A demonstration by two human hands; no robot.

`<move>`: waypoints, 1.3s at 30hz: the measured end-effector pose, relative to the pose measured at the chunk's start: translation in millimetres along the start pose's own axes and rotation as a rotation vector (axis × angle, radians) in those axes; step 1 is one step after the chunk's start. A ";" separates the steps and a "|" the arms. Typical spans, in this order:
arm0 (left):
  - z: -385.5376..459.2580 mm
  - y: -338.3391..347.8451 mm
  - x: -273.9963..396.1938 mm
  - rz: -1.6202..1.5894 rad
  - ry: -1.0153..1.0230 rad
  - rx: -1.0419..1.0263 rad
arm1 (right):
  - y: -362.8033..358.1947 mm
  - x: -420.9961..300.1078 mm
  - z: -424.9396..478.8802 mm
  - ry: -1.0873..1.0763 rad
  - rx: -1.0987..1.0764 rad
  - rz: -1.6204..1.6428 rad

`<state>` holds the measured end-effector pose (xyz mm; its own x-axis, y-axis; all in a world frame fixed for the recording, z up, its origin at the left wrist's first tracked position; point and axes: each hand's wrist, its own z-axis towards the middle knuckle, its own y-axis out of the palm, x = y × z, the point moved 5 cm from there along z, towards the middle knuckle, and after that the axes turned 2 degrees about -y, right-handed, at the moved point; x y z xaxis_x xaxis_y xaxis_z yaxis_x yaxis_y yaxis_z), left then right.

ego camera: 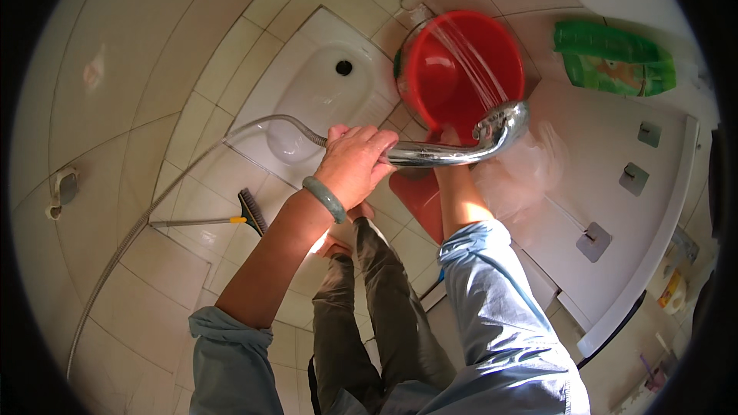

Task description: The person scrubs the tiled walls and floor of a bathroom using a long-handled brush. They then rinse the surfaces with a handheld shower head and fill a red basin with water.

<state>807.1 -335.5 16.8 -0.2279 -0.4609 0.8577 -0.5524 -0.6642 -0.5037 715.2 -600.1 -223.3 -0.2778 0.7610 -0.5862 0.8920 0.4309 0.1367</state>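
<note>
My left hand (357, 161), with a green bangle at its wrist, grips the handle of a chrome shower head (450, 155). A ribbed metal hose (173, 176) runs from the handle down to the left. Thin jets of water cross the opening of a red plastic bucket (467, 69). My right hand (451, 137) is at the bucket's near rim, partly hidden behind the shower handle; its fingers cannot be made out. Just below it is a red plastic object (421, 199), partly covered by my right forearm.
A white squat toilet (323, 92) is set in the tiled floor left of the bucket. A brush (252, 213) with a long handle lies farther left. Right of my forearm hangs a translucent plastic bag (519, 173), near a white panel with hooks (594, 241). A green package (617, 60) is above.
</note>
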 end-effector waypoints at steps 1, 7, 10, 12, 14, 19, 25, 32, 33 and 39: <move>-10.6 -1.0 -8.2 0.016 -0.032 0.018 | 23.6 18.7 -38.0 0.047 -0.149 -0.097; -20.4 -7.6 5.7 0.053 0.008 -0.046 | 9.3 71.0 -112.8 0.100 -0.068 -0.196; -29.4 -11.4 5.7 0.096 0.037 -0.127 | 9.6 98.7 -139.6 0.055 -0.200 -0.293; -41.2 -11.5 1.5 0.107 0.023 -0.203 | 4.4 117.1 -162.5 0.031 -0.259 -0.356; -55.6 -9.1 2.2 0.107 0.000 -0.234 | -7.6 130.7 -188.0 0.014 -0.294 -0.410; -86.5 -5.7 6.3 0.090 0.013 -0.212 | -53.8 152.8 -238.0 -0.025 -0.307 -0.495; -92.9 -0.4 27.8 0.208 0.066 -0.140 | -89.3 180.6 -283.5 0.204 -0.156 -0.547; -79.2 12.2 52.8 0.256 0.210 -0.032 | -66.8 225.2 -292.8 0.295 -0.222 -0.616; -77.7 16.5 53.0 0.262 0.212 -0.016 | -63.7 231.1 -295.1 0.310 -0.233 -0.625; -56.4 55.6 47.0 0.380 0.195 -0.251 | -51.2 263.4 -305.1 0.376 -0.290 -0.670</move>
<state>720.5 -360.9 34.9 -0.5831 -0.5083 0.6337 -0.5716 -0.2976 -0.7647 487.5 -273.8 -141.1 -0.8657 0.3872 -0.3172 0.3811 0.9207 0.0838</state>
